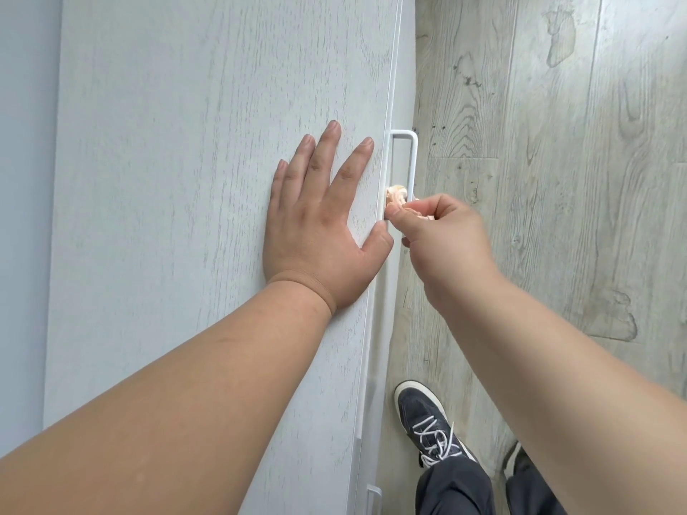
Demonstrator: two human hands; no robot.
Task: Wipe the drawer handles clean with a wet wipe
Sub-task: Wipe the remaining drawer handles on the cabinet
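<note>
Forearms reach out, left hand [316,232] flat on the cabinet top [186,180], right hand [442,236] pinching a soft, limp wipe [396,193] around the stiff, fixed handle [409,161] just beyond its fingertips.

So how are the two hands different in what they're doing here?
The left hand lies flat, fingers straight and spread, on the cabinet top; the right hand is curled, pinching a bunched wet wipe. The left holds nothing; the right presses the wipe against the white drawer handle. The left sits on the top, the right at the front edge. Both are bare.
</note>
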